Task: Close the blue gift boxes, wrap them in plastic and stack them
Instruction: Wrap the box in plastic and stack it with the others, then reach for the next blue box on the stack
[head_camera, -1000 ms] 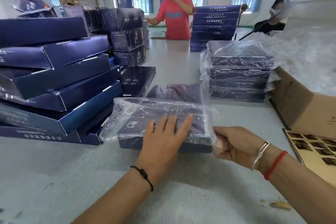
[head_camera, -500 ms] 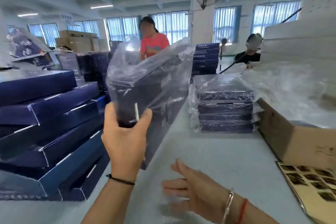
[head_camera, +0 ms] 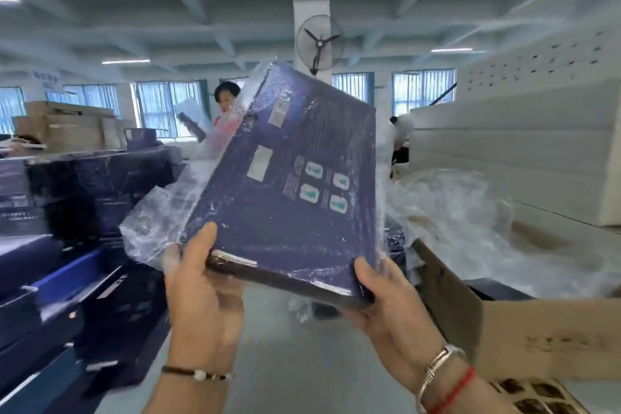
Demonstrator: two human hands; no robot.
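- The box [head_camera: 289, 178], blue and closed, is up in the air in front of the person, tilted, with its printed back face toward the camera. It is the landmark for everything below.
- The left hand [head_camera: 201, 282] grips the box's near-left corner, thumb lying up along the printed face and fingers curled underneath.
- The right hand [head_camera: 386, 299] grips the near-right corner the same way: thumb on the face, fingers under the edge. Both grips are narrow, clamped on the box's thin side.
- The plastic [head_camera: 158, 228] covers the box; a loose, crinkled flap hangs off its left edge and more film bunches along its right edge. Whether the far end is sealed cannot be told.
- Left of the box and lower, a pile [head_camera: 67, 286] of blue boxes lies unwrapped, some looking still open. It is blurred, so no count is possible.
- Right of the box and behind it, a carton [head_camera: 537, 339] holds a heap of clear film [head_camera: 470, 228].
- Under the box runs the grey table [head_camera: 302, 363]; the wrapped stack is hidden behind the box or out of view.
- Beyond the box, other people work near the windows.
- Judgement on progress: this box looks closed and wrapped, or nearly so, with the loose flap perhaps needing tucking. It remains to be set on a stack.
- The pile at left suggests much of the job is still ahead: each of those boxes needs closing, wrapping and stacking.
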